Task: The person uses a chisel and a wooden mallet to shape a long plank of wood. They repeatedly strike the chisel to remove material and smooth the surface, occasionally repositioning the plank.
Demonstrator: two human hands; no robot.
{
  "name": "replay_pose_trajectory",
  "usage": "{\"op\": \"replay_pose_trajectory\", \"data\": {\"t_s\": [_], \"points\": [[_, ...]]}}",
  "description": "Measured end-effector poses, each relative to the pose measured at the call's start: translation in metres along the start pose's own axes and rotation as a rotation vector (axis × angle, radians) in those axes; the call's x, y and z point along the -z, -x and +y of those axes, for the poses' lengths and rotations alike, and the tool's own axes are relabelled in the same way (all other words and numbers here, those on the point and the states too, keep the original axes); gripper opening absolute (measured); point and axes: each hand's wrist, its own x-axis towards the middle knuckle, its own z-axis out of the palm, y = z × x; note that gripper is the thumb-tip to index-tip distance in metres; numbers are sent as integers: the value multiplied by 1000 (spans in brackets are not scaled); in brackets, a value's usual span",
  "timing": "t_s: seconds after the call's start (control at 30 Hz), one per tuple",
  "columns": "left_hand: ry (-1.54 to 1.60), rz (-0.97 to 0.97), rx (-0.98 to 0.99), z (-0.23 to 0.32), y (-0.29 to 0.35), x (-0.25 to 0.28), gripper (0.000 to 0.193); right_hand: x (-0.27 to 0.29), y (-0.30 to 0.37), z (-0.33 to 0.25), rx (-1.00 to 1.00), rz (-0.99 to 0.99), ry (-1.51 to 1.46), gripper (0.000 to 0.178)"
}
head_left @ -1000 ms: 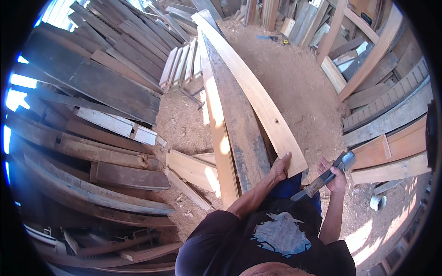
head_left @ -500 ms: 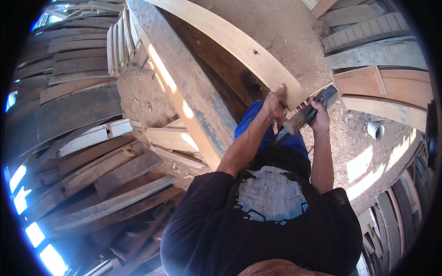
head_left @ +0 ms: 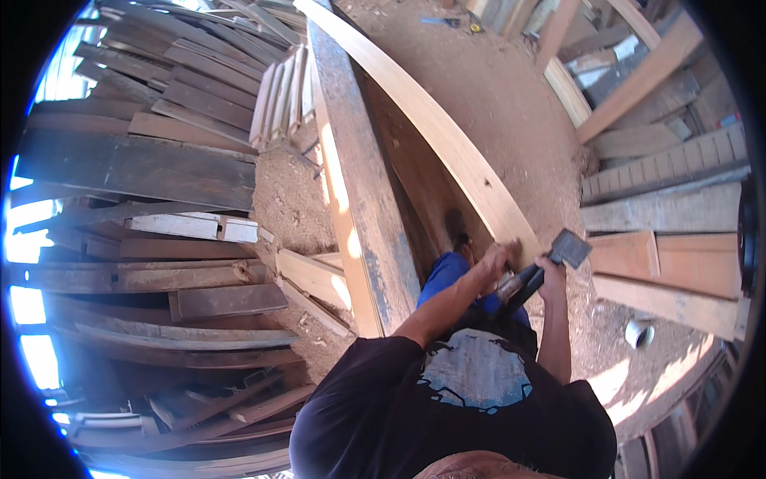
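Note:
My left hand [head_left: 496,262] is closed around the near end of a long pale wooden plank [head_left: 455,152], which runs forward and left, its far end by the top edge. Right beside that end, my right hand [head_left: 552,279] grips a hammer [head_left: 571,249] with a dark, blocky head. Its shaft slants down toward my lap. A second, metal-tipped rod lies along the shaft; its kind cannot be made out. To the left of the plank stretches a thick, worn wooden beam [head_left: 363,160], its top scuffed grey and brown.
Stacked old boards [head_left: 136,168] fill the left side. Pale slats [head_left: 283,96] lean beyond the beam. More boards and panels [head_left: 670,263] lie at the right, near a white pipe end [head_left: 638,334]. Sawdust covers the ground [head_left: 511,104].
The view has shifted, so the plank, beam and hands sit lower in it. The hammer head has turned slightly. Both hands keep their holds.

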Motion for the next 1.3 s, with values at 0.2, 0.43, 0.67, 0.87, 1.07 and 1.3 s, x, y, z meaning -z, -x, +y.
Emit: {"op": "replay_pose_trajectory", "data": {"t_s": [0.2,0.43,0.67,0.87,1.07,1.3], "points": [[392,80,391,-11,-35,1,77,2,-19,-23,48,50,-59,23],[299,332,577,-4,-67,109,89,9,-61,-62,127,172,-140,20],[307,391,428,82,-112,273,65,5,-90,-108,183,301,-269,18],[609,753,191,145,-200,359,60,0,-103,-131,170,526,-178,11],[968,516,87,217,-289,360,60,-7,-123,-144,206,694,-203,17],[675,277,-165,205,-336,364,53,-1,-195,-195,170,850,134,16]]}}
